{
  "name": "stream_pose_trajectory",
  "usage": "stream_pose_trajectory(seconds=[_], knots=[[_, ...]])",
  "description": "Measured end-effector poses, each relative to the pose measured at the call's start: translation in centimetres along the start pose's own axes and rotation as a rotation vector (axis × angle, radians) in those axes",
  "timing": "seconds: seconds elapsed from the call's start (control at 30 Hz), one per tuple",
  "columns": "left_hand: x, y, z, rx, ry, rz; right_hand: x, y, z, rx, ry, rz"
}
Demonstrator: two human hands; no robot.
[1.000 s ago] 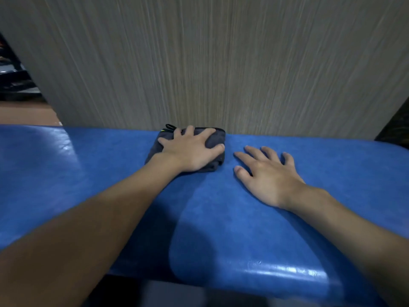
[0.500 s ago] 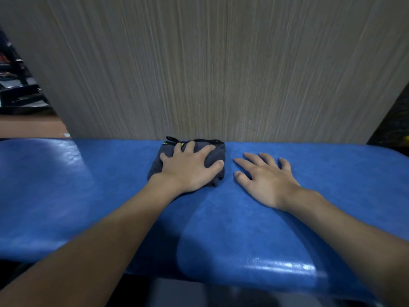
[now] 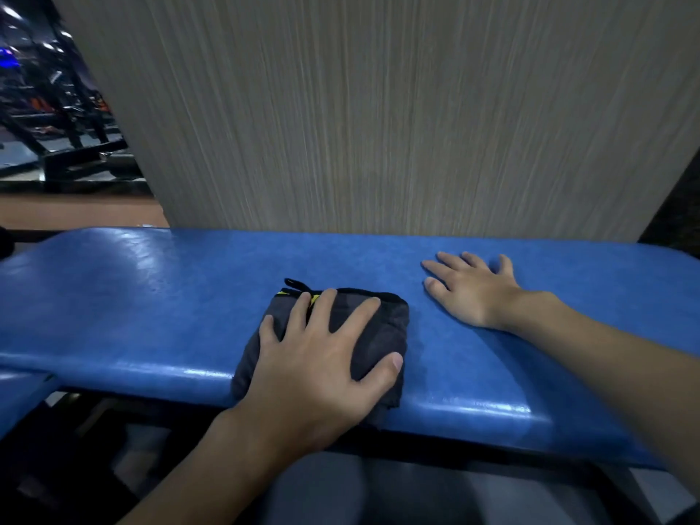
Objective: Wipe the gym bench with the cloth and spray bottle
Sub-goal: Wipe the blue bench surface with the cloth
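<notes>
The blue padded gym bench (image 3: 159, 297) runs across the view from left to right. A folded dark grey cloth (image 3: 382, 327) with a black loop and a yellow mark lies on it at the near edge. My left hand (image 3: 318, 358) presses flat on the cloth, fingers spread, thumb at its right side. My right hand (image 3: 473, 289) rests flat on the bare pad to the right, near the far edge, fingers spread. No spray bottle is in view.
A grey wood-grain wall panel (image 3: 378, 108) stands right behind the bench. Dark gym machines (image 3: 57, 126) stand at the far left beyond the panel. The bench's black frame (image 3: 75, 430) and the floor show below its near edge.
My left hand has dragged the cloth from the far edge of the pad to the near edge. My right hand has stayed flat on the pad.
</notes>
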State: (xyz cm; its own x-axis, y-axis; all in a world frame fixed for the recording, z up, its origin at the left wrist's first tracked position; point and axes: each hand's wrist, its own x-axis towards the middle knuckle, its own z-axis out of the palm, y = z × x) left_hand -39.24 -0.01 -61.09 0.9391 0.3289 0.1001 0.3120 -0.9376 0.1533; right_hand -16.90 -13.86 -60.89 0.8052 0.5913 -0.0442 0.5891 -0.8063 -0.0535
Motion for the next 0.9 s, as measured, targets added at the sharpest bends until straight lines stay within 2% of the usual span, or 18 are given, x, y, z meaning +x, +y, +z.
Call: stream_pose_trajectory(seconds=[0.07,0.2,0.67,0.9], knots=[[0.8,0.0,0.0,0.006,-0.016,-0.008,0.3,-0.2,-0.6,-0.052,0.008,-0.014],[4.0,-0.1,-0.1,0.023,-0.080,-0.009,0.8,-0.5,-0.1,0.064,0.035,-0.017],[22.8,-1.4,1.5,-0.005,-0.060,-0.008,1.2,-0.3,1.3,0.067,0.071,-0.049],[23.4,-1.3,1.8,0.002,-0.029,-0.005,1.2,-0.2,1.4,0.079,0.070,-0.047]])
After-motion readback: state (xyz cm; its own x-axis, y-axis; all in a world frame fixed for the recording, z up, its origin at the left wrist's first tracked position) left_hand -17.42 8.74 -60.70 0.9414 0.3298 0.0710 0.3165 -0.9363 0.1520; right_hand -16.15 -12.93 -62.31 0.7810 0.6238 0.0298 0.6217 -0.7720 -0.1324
